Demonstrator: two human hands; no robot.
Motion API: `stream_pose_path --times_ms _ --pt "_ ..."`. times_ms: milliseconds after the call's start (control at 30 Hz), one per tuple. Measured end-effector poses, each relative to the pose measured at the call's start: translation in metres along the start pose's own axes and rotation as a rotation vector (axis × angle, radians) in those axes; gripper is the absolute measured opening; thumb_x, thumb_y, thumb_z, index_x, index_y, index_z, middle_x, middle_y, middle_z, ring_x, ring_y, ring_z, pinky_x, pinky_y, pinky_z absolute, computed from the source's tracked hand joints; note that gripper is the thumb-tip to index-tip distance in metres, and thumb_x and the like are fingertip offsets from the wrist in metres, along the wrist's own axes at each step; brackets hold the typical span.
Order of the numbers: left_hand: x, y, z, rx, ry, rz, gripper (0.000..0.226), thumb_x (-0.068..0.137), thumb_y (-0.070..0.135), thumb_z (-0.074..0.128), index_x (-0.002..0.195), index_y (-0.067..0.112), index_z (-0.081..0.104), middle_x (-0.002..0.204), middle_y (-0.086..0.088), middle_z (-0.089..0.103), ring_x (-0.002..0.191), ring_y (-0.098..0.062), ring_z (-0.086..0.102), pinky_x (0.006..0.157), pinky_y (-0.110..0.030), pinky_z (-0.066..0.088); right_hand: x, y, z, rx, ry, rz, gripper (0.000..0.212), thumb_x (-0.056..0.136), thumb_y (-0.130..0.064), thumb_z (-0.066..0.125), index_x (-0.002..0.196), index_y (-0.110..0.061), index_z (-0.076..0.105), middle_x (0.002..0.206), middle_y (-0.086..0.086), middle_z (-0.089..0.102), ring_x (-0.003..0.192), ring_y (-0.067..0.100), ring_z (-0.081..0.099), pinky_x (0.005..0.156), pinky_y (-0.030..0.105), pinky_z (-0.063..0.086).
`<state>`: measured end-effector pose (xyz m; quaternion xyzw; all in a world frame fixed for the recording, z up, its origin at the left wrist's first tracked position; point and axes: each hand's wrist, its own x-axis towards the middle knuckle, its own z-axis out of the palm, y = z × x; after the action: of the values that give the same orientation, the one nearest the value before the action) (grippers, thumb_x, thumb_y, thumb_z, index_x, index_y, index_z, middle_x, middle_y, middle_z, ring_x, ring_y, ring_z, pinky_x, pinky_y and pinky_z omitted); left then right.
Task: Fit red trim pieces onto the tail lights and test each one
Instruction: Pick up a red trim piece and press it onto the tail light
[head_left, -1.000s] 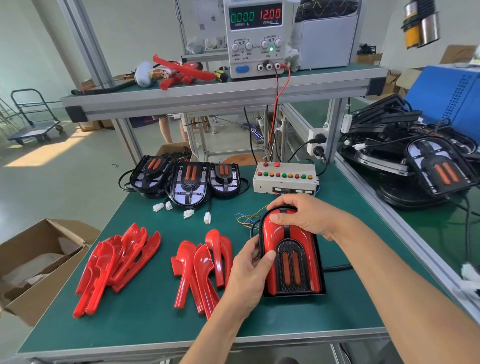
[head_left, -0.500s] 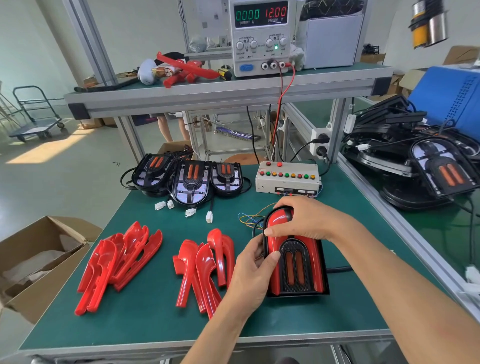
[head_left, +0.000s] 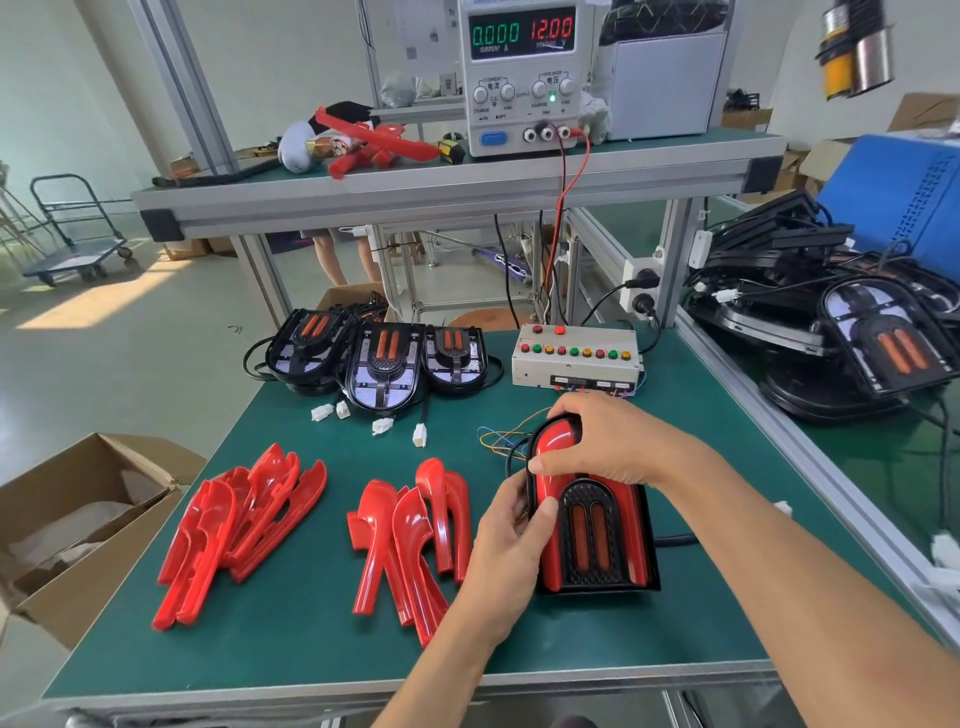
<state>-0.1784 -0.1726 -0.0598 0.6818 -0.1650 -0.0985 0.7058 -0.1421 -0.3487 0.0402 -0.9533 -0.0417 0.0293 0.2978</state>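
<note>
Both hands on a tail light with red trim, at the near right of the green bench.

The left hand (head_left: 511, 545) grips the left edge of the tail light (head_left: 592, 525), thumb pressing on the red trim (head_left: 551, 447); the right hand (head_left: 602, 441) curls over its far rounded end. Two piles of loose red trim pieces (head_left: 239, 525) (head_left: 410, 535) lie to the left. Three untrimmed tail lights (head_left: 382, 358) sit at the far edge, left of the button test box (head_left: 574, 356).
</note>
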Motion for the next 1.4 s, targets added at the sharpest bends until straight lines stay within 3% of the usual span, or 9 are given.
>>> stream_pose_path --times_ms 167,300,400,567,733,833,1000,1200,1400 --pt "-0.002 0.001 0.011 0.044 0.085 0.016 0.027 0.097 0.041 0.064 0.121 0.045 0.053 0.121 0.038 0.062 0.121 0.011 0.055 0.095 -0.005 0.042 -0.005 0.004 0.000 0.039 0.026 -0.020 0.065 0.058 -0.078 0.071 0.106 -0.036 0.062 0.099 -0.017 0.064 0.089 0.001 0.061 0.086 0.033 0.055" --pt "0.005 0.006 0.017 0.055 0.131 0.012 0.035 0.091 0.065 0.054 0.114 0.039 0.062 0.113 0.016 0.072 0.109 -0.003 0.065 0.094 -0.024 0.051 -0.006 0.006 0.001 0.053 0.052 -0.030 0.065 0.056 -0.081 0.070 0.103 -0.037 0.063 0.096 -0.018 0.066 0.087 -0.001 0.062 0.083 0.031 0.055" --pt "0.007 0.006 0.022 0.074 0.144 0.030 0.037 0.093 0.064 0.052 0.109 0.033 0.066 0.102 0.005 0.073 0.096 -0.010 0.067 0.089 -0.034 0.054 -0.005 0.006 0.002 0.059 0.042 -0.033 0.062 0.060 -0.079 0.071 0.104 -0.037 0.065 0.096 -0.018 0.067 0.086 -0.002 0.063 0.081 0.027 0.055" --pt "0.002 0.007 0.023 -0.087 0.120 0.002 0.033 0.090 0.054 0.065 0.107 0.027 0.068 0.108 -0.007 0.074 0.106 -0.031 0.067 0.093 -0.042 0.056 -0.004 0.015 -0.010 0.326 -0.028 -0.026 0.016 0.091 -0.050 0.072 0.100 -0.037 0.075 0.097 -0.020 0.074 0.093 -0.003 0.069 0.079 0.011 0.053" --pt "0.002 0.012 0.021 -0.133 0.088 0.003 0.034 0.092 0.047 0.070 0.112 0.020 0.068 0.112 -0.008 0.074 0.108 -0.026 0.069 0.092 -0.034 0.056 -0.006 0.020 -0.005 0.589 -0.084 0.069 0.010 0.091 -0.031 0.076 0.098 -0.024 0.079 0.099 0.000 0.080 0.094 0.018 0.076 0.085 0.031 0.061" --pt "0.003 0.011 0.019 -0.145 0.083 0.006 0.031 0.092 0.046 0.070 0.111 0.021 0.069 0.113 -0.008 0.074 0.111 -0.029 0.068 0.098 -0.041 0.055 -0.005 0.020 -0.009 0.680 -0.134 0.112 0.009 0.089 -0.026 0.079 0.096 -0.020 0.080 0.099 0.008 0.080 0.093 0.025 0.077 0.082 0.035 0.062" --pt "0.001 0.011 0.019 -0.134 0.093 0.013 0.033 0.092 0.052 0.067 0.112 0.026 0.069 0.114 -0.007 0.074 0.109 -0.025 0.069 0.098 -0.044 0.054 -0.006 0.018 -0.001 0.609 -0.051 0.022 0.006 0.089 -0.033 0.079 0.095 -0.030 0.079 0.097 -0.003 0.080 0.091 0.013 0.076 0.085 0.030 0.059" --pt "0.003 0.008 0.022 -0.100 0.101 0.032 0.030 0.093 0.055 0.064 0.111 0.031 0.069 0.112 -0.005 0.074 0.109 -0.027 0.068 0.100 -0.051 0.052 -0.017 0.027 -0.006 0.609 -0.084 -0.014 0.037 0.080 -0.040 0.084 0.113 -0.026 0.073 0.107 -0.006 0.078 0.102 0.013 0.074 0.097 0.036 0.057" --pt "0.003 0.009 0.019 -0.007 0.072 0.025 0.035 0.094 0.062 0.055 0.115 0.036 0.067 0.114 0.005 0.073 0.109 -0.012 0.068 0.098 -0.035 0.052 -0.014 0.032 -0.004 0.642 -0.063 0.021 0.029 0.085 -0.031 0.083 0.110 -0.023 0.073 0.107 -0.001 0.078 0.103 0.019 0.074 0.098 0.040 0.056"
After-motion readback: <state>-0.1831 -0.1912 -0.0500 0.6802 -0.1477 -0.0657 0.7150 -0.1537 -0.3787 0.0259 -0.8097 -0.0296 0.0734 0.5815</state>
